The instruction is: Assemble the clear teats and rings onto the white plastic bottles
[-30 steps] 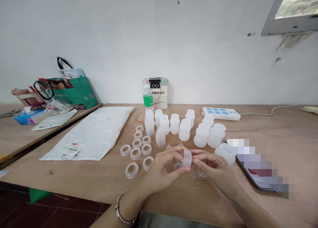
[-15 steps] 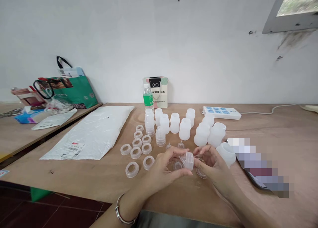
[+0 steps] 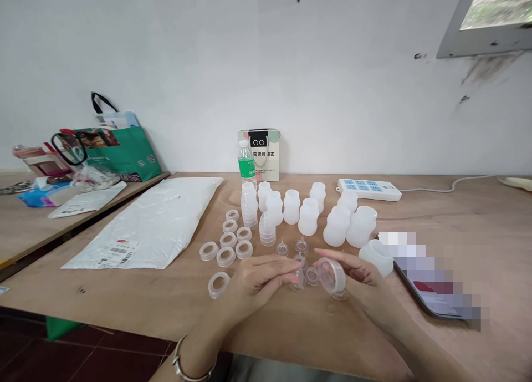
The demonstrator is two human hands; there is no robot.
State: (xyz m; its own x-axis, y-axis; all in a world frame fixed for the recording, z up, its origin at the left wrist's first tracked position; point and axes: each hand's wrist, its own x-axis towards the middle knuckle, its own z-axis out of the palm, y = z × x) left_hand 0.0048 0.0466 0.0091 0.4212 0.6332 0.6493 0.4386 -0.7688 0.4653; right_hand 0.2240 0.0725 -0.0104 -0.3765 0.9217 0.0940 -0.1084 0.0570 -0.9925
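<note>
My right hand (image 3: 361,282) holds a clear, round screw ring (image 3: 333,275) with its open face turned toward me; whatever is inside it is hard to make out. To the left, the fingers of my left hand (image 3: 264,279) are pinched at a clear bottle nipple (image 3: 296,282) low over the table. More clear nipples (image 3: 301,245) with thin tips stand between and beyond my hands. Several loose clear rings (image 3: 226,256) lie to the left of them. Behind are stacked clear caps (image 3: 268,229) and several frosted white baby bottles (image 3: 308,217).
A phone (image 3: 432,299) lies right of my right hand, close to a tilted bottle (image 3: 376,257). At the back stand a power strip (image 3: 369,189), a water bottle (image 3: 247,166) and a paper bag (image 3: 272,168). A white mailing bag (image 3: 162,221) covers the left.
The clear ring has passed from my left hand to my right and turned its open side toward me. My left hand has moved slightly left and down, its fingers closing at a nipple.
</note>
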